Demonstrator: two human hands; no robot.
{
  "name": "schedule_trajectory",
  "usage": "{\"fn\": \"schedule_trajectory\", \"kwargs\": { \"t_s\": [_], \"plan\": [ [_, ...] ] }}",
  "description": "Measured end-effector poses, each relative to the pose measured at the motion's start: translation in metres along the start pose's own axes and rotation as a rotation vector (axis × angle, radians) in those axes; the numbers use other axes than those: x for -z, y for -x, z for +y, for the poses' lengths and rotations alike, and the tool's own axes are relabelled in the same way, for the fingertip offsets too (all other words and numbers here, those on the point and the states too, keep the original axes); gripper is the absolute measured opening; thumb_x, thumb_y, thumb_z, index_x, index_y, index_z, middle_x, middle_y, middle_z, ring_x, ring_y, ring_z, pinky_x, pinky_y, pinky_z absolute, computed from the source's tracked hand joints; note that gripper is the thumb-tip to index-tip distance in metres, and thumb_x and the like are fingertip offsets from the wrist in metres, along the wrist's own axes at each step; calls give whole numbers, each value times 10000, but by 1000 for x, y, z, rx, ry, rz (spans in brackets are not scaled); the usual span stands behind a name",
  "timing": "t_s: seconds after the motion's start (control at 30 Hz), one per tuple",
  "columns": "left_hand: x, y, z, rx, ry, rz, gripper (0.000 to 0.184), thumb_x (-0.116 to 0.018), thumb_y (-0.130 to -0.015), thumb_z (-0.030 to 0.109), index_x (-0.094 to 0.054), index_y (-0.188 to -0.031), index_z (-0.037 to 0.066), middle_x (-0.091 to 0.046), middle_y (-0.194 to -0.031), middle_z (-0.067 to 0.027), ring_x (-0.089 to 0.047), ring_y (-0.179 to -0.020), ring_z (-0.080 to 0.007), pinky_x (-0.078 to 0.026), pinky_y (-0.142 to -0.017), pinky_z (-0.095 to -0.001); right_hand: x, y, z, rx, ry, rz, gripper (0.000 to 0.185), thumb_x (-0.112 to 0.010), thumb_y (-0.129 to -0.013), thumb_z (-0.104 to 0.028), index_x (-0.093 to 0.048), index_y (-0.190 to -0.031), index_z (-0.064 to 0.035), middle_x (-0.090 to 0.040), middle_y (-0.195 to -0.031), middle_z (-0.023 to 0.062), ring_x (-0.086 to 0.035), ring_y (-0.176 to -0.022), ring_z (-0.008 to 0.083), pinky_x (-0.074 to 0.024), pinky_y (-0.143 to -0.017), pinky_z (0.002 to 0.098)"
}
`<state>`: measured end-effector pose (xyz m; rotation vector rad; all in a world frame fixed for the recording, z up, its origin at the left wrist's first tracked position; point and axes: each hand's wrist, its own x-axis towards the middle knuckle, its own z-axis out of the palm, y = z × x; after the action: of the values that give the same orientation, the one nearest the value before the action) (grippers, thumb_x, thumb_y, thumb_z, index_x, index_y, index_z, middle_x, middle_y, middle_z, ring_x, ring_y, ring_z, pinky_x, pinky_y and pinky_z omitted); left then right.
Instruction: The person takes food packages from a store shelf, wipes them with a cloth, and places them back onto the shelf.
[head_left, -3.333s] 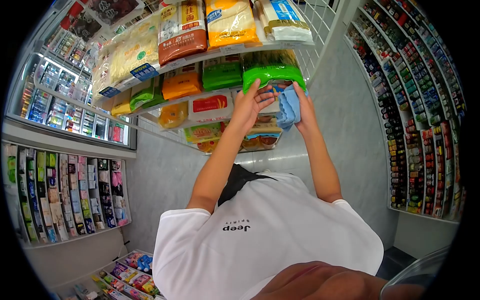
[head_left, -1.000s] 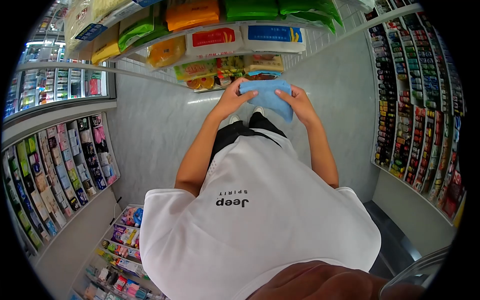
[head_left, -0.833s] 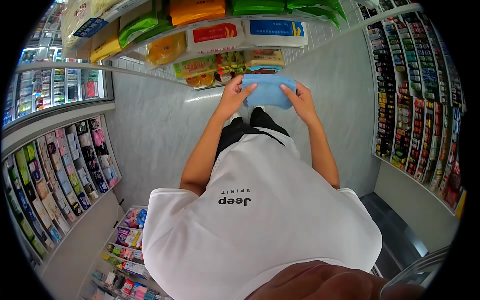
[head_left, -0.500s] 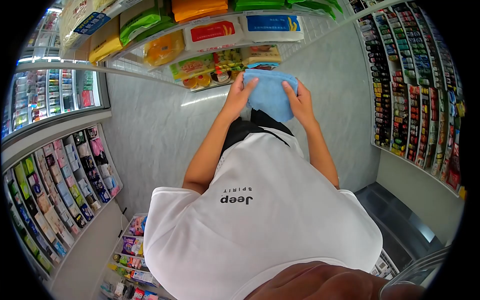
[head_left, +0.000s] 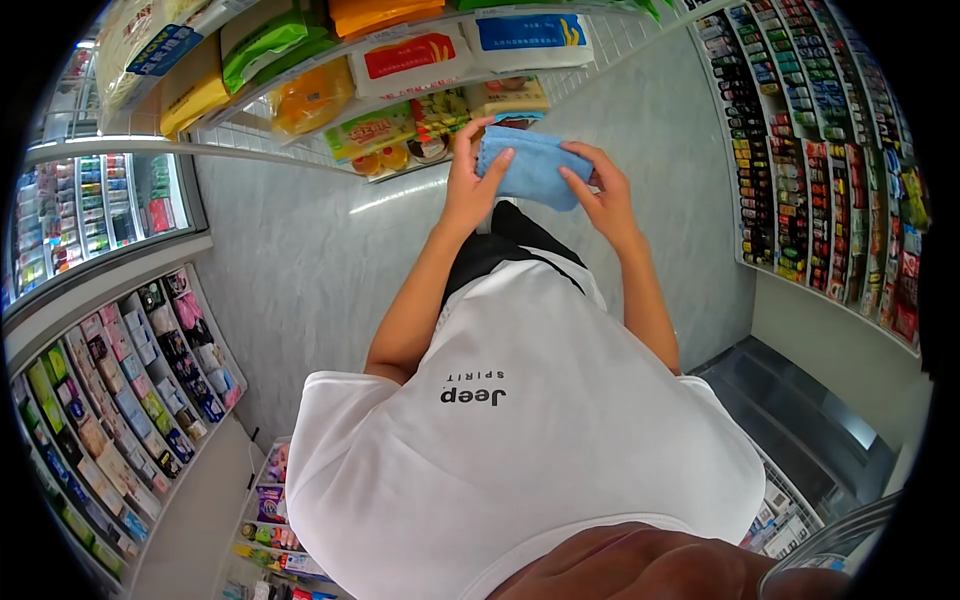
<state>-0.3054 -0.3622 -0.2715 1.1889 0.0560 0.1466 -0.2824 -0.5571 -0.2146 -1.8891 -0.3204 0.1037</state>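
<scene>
A light blue folded cloth is held out in front of my body, above the floor. My left hand grips its left edge, thumb on top and fingers behind. On the opposite side, my right hand pinches the right edge between thumb and fingers. The cloth looks layered, with its lower right corner hanging a little. Some of the fingers are hidden beneath it.
Just ahead stands a wire shelf with bagged goods, including a red-and-white packet. Bottles and cans fill a rack at right. Packaged goods hang on the left rack. Grey floor lies below.
The cloth has become shorter from top to bottom, its lower part now folded or gathered up. Both hands still hold it. The view has shifted slightly.
</scene>
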Motion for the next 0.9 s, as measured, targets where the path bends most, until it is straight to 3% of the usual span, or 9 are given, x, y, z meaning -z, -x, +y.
{"fn": "schedule_trajectory", "kwargs": {
  "t_s": [0.07, 0.17, 0.27, 0.33, 0.53, 0.77, 0.9],
  "plan": [
    [4, -2, -4, -64, -58, -9, 335, -641, -944, 132, -513, -1242, 45, -604, -1144, -93, -574, -1053, -164, -445, -925, -290, 6, 0, 1, 15, 130, -70, 256, -693, -892, -97, -646, -1141, -56, -676, -1086, 78, -633, -909, 167, -522, -752, 294],
    [14, -4, -2, -228, -446, -64, 267, -677, -913, 97, -561, -1151, 59, -610, -1057, -48, -572, -937, -124, -459, -821, -257, 10, -2, 6, 38, 245, -89, 251, -714, -874, -116, -649, -1113, -73, -691, -1013, 72, -640, -849, 176, -520, -697, 299],
    [23, -6, -5, -39, -396, -109, 239, -703, -887, 93, -583, -1092, 59, -623, -1044, -43, -573, -884, -116, -465, -779, -257, 11, -3, 4, 3, 308, -119, 259, -735, -857, -141, -647, -1089, -68, -697, -960, 78, -642, -806, 190, -515, -682, 304],
    [26, -5, -3, -32, -399, -134, 236, -713, -879, 96, -588, -1074, 51, -627, -1012, -45, -578, -873, -113, -470, -773, -257, 12, -3, 3, -50, 334, -138, 274, -749, -842, -151, -644, -1078, -62, -696, -947, 89, -646, -798, 209, -516, -698, 308],
    [32, -6, -5, -40, -381, -163, 186, -738, -854, 81, -641, -1005, 31, -644, -977, -46, -595, -887, -111, -484, -781, -248, 19, -8, 16, 163, 485, -291, 233, -760, -790, -113, -680, -1002, -55, -674, -907, 95, -642, -814, 278, -511, -726, 342],
    [39, -11, -7, 48, -53, -182, 201, -733, -828, -24, -684, -1023, -8, -672, -1017, -71, -623, -937, -136, -511, -837, -259, 19, -7, 0, 181, 496, -358, 158, -750, -800, -123, -707, -935, -54, -659, -868, 91, -634, -799, 272, -506, -703, 371],
    [41, -13, -7, 59, -78, -147, 195, -728, -826, -38, -698, -1018, -21, -683, -1059, -105, -631, -967, -153, -509, -853, -270, 19, -7, 2, 143, 567, -294, 177, -754, -818, -174, -679, -889, -30, -644, -832, 93, -630, -764, 275, -503, -681, 360]
  ]
}}
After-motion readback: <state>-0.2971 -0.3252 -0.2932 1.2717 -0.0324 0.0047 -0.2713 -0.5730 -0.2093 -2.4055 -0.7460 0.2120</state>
